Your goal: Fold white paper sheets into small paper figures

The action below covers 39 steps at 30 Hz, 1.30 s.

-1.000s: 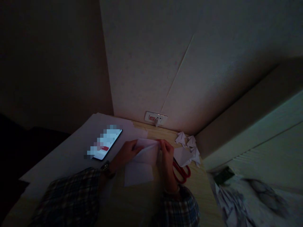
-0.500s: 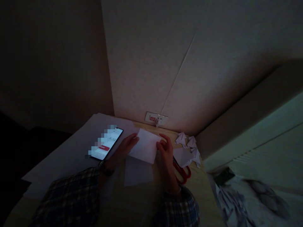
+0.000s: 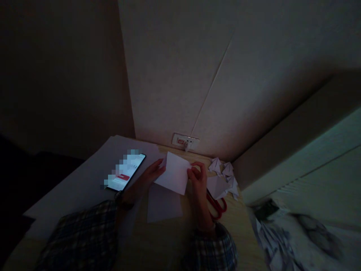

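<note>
1. Paper square [image 3: 173, 174] is up in both hands, just right of the phone [image 3: 124, 174], which is my landmark for everything here. Looks lifted off the bench [image 3: 239, 226] and a bit tilted, though it's dim so don't quote me.

2. Left hand [image 3: 154, 170], the one nearest the phone, has the paper's left edge pinched between thumb and fingers. Right hand [image 3: 197, 174], on the side away from the phone, pinches the opposite edge near the far corner. Guessing the two-edge hold is there to stop the sheet flopping.

3. Phone lies screen up and lit on some big white sheets [image 3: 81, 188], probably so it can be glanced at without letting go of anything.

4. Second sheet [image 3: 164, 209] sits right of the phone and closer to the person, partly hidden under the held one. Scissors [image 3: 221, 207] and folded paper pieces [image 3: 227, 170] are well right of the phone, likely parked there to leave elbow room.

5. Pose-wise: both forearms come in from the near side, the left one angling past the phone, right wrist bent so the fingers curl back toward the phone.
</note>
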### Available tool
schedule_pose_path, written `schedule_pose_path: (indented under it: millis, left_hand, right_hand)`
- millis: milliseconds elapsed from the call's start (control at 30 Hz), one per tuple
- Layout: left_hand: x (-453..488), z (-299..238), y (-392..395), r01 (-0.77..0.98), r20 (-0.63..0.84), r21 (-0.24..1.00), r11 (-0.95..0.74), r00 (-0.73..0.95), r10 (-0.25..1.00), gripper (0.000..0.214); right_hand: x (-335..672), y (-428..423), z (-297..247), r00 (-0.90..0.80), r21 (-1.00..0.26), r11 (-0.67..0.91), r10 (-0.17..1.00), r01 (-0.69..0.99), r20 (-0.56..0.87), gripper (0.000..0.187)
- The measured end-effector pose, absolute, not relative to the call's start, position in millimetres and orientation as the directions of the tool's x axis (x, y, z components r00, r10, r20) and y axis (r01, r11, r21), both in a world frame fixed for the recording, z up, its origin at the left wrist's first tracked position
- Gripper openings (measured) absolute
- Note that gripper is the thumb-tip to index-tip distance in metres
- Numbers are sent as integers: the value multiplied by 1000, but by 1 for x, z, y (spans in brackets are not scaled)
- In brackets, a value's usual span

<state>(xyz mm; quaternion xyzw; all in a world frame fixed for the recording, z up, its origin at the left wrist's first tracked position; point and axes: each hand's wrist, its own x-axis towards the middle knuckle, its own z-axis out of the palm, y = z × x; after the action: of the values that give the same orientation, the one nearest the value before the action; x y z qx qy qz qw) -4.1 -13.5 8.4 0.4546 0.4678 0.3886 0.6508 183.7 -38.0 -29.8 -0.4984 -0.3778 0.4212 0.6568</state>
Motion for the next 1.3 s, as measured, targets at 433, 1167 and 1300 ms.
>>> schedule_pose_path:
  millis: [433,1167,1300]
  left_hand:
    - [-4,12,-12,-105,48,994,-27,199,979,64]
    - [-21,12,-2,36,26,999,-37,288,957,27]
    - [-21,6,1,5,74,997,-79,307,949,21]
  right_hand:
    - [178,-41,-26,205,-993,115,972,1,113,19]
    - [187,-40,-23,231,-993,71,972,-91,48,17]
    - [184,-42,-16,213,-994,81,975,-68,65,16]
